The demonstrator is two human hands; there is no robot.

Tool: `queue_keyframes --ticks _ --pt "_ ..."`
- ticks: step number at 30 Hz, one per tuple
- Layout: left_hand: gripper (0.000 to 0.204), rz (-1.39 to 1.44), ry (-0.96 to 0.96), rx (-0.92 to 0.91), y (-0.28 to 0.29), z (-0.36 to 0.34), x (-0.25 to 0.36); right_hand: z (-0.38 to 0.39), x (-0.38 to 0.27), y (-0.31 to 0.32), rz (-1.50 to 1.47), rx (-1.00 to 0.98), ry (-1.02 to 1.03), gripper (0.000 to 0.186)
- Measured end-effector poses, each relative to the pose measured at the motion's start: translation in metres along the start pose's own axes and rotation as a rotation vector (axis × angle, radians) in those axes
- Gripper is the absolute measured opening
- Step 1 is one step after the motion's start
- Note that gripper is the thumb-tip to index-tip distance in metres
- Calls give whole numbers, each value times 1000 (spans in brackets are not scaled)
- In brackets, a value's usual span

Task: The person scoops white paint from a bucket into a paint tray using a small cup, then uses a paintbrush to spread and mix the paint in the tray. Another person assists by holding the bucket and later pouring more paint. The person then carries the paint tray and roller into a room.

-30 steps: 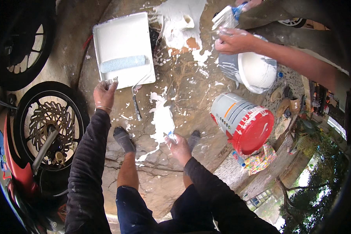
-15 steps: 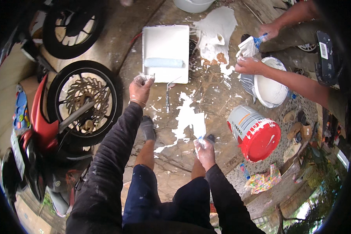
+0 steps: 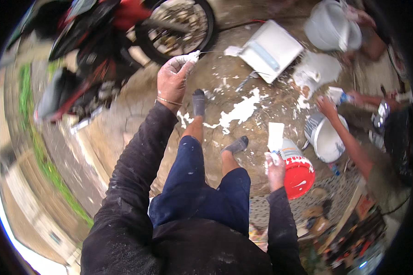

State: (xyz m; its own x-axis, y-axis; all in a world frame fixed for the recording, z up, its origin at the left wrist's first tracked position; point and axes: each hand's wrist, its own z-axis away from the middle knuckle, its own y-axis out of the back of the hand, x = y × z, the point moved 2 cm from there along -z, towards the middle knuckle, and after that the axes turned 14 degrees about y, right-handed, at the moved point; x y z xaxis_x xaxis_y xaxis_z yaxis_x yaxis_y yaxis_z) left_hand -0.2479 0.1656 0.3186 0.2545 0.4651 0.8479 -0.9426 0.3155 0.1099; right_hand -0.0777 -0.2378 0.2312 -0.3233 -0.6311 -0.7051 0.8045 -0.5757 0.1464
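Note:
My left hand [image 3: 173, 79] is raised, its fingers pinched round a small white lump with a thin line sticking out; I cannot make out what it is. White paint smears the fingers. On the right, my right hand [image 3: 274, 169] grips a flat paintbrush [image 3: 276, 135] by its handle, the white-coated head pointing away from me. Just beyond that hand stands a grey bucket with a red end [image 3: 299, 178]. A white paint tray [image 3: 287, 43] lies farther off, with a roller sleeve [image 3: 264, 56] in it and a roller frame [image 3: 247, 80] beside it.
White paint [image 3: 241, 111] is spilled on the concrete ahead of my feet. At right, a co-worker's hand [image 3: 326, 107] is near another brush, above an open paint bucket [image 3: 328, 144]. A grey bucket [image 3: 330, 27] stands far right. A motorcycle wheel [image 3: 176, 27] is beyond my left hand.
My view has swung left, so the tray, spill and wheel appear farther right. My left hand is higher in view; my right hand with the brush is now beside the red-ended bucket.

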Motion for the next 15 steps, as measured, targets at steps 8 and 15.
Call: queue_keyframes --ticks 8,15 --pt "17 322 -36 496 267 227 -37 62 -17 3 443 -197 163 15" --pt "19 193 243 1126 460 474 -187 81 -38 -119 974 -520 413 26"
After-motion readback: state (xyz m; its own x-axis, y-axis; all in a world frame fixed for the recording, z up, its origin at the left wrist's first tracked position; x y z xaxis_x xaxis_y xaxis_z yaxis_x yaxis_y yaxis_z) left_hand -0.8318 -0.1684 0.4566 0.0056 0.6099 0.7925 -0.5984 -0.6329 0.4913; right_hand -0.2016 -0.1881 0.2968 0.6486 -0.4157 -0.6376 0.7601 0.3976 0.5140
